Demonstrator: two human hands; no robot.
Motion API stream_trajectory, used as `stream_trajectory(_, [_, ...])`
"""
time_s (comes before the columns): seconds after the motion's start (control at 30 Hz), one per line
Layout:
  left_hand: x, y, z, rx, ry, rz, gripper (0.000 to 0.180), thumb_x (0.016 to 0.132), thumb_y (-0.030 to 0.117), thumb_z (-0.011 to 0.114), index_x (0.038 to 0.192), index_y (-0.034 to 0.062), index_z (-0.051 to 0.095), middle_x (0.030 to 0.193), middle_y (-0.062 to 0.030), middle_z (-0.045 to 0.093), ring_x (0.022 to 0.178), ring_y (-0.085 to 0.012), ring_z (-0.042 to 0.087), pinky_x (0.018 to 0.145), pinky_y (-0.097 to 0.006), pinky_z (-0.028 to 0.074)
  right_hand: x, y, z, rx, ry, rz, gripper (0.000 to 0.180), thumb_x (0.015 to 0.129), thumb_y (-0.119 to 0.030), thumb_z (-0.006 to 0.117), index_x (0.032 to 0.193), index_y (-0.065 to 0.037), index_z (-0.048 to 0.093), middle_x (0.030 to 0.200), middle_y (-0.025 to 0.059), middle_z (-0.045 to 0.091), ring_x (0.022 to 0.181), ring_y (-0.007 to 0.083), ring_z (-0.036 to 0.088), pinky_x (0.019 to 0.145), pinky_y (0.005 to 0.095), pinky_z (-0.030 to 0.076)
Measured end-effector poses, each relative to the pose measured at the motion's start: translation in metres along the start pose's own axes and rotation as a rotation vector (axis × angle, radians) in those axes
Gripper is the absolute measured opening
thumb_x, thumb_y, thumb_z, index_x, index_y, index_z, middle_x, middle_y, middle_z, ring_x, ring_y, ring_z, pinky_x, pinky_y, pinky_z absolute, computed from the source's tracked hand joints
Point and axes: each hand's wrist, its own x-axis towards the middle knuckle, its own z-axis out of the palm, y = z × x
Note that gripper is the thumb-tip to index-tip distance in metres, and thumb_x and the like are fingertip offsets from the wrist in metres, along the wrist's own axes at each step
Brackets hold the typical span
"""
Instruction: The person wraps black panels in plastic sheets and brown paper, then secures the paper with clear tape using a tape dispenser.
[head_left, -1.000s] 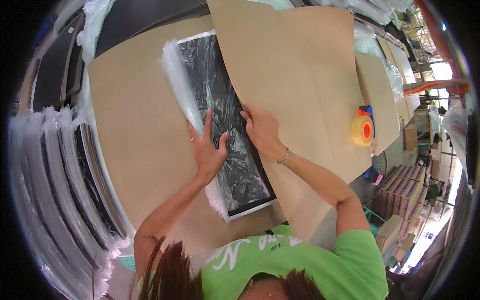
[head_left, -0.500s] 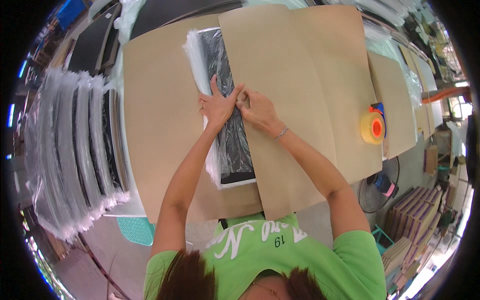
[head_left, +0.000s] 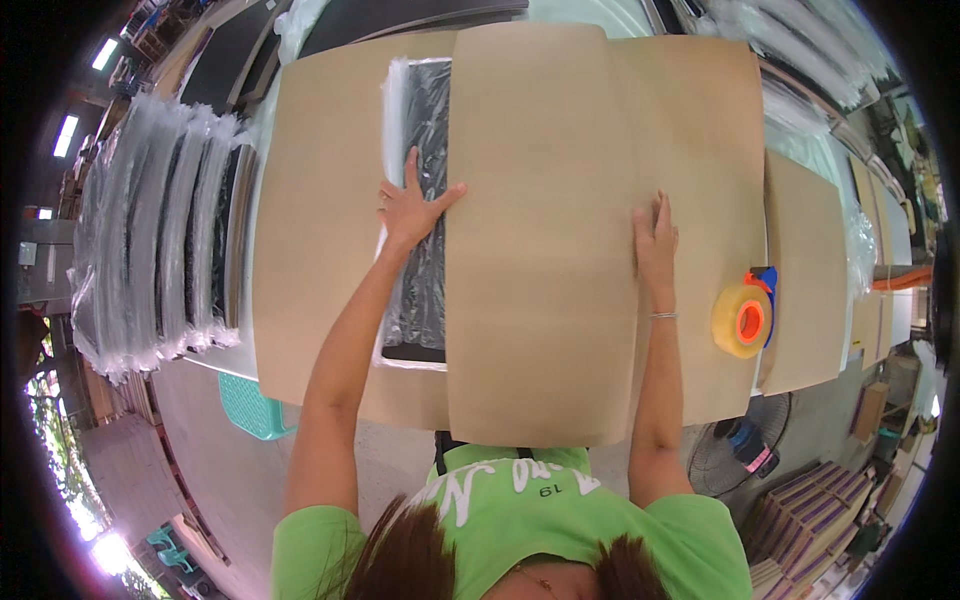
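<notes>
A brown cardboard sheet (head_left: 540, 240) is folded over part of a dark, flat panel (head_left: 425, 270) wrapped in clear plastic with white edging. My left hand (head_left: 408, 212) lies on the wrapped panel, fingers spread, its thumb reaching the free edge of the cardboard flap. On the right, my right hand (head_left: 656, 245) rests along the fold of the cardboard with its fingers stretched out. How far the panel runs beneath the flap is hidden.
A tape dispenser (head_left: 743, 320) with a yellowish roll sits on the cardboard at right. Several plastic-wrapped panels (head_left: 150, 240) stand in a row at left. A fan (head_left: 745, 445) and a teal stool (head_left: 255, 405) are below the table edge.
My right hand has let go of the flap's free edge and moved right to its fold. The left hand stays on the panel. The flap lies flatter and the view has shifted.
</notes>
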Motion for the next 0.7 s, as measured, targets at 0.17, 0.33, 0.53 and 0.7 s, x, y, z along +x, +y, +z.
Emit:
stream_trajectory(0.17, [0.004, 0.006, 0.008, -0.013, 0.049, 0.077, 0.107, 0.065, 0.077, 0.062, 0.15, 0.0277, 0.019, 0.123, -0.0347, 0.037, 0.117, -0.049, 0.041, 0.099, -0.057, 0.03, -0.028, 0.063, 0.01, -0.043, -0.189, -0.353, 0.05, 0.099, -0.018, 0.038, 0.144, -0.002, 0.028, 0.15, 0.0248, 0.023, 0.14, 0.0394, 0.018, 0.113, 0.0505, 0.015])
stream_trajectory(0.33, [0.0, -0.002, 0.005, 0.0, 0.058, 0.019, 0.101, 0.069, 0.072, 0.064, 0.149, 0.0269, 0.022, 0.124, -0.0336, 0.037, 0.118, -0.0482, 0.042, 0.1, -0.055, 0.032, -0.152, 0.005, -0.054, 0.262, -0.439, 0.174, 0.057, 0.101, -0.025, 0.03, 0.147, 0.004, 0.013, 0.153, 0.0231, 0.016, 0.142, 0.0403, 0.01, 0.115, 0.0474, 0.009])
stream_trajectory(0.53, [-0.009, -0.007, 0.0, 0.004, 0.077, 0.032, 0.098, 0.072, 0.067, 0.066, 0.149, 0.0249, 0.023, 0.124, -0.0304, 0.038, 0.118, -0.046, 0.04, 0.101, -0.055, 0.029, -0.04, 0.019, 0.004, 0.438, -0.373, 0.115, 0.057, 0.101, -0.025, 0.03, 0.146, 0.006, 0.013, 0.153, 0.0238, 0.015, 0.142, 0.039, 0.01, 0.116, 0.0457, 0.008])
stream_trajectory(0.7, [0.008, 0.013, 0.004, 0.029, 0.076, 0.098, 0.096, 0.074, 0.064, 0.067, 0.149, 0.0238, 0.022, 0.121, -0.0283, 0.038, 0.119, -0.0448, 0.038, 0.102, -0.055, 0.028, 0.218, 0.032, 0.074, 0.383, -0.131, -0.271, 0.054, 0.1, -0.018, 0.033, 0.142, 0.013, 0.019, 0.146, 0.0339, 0.021, 0.137, 0.0424, 0.025, 0.114, 0.0452, 0.021])
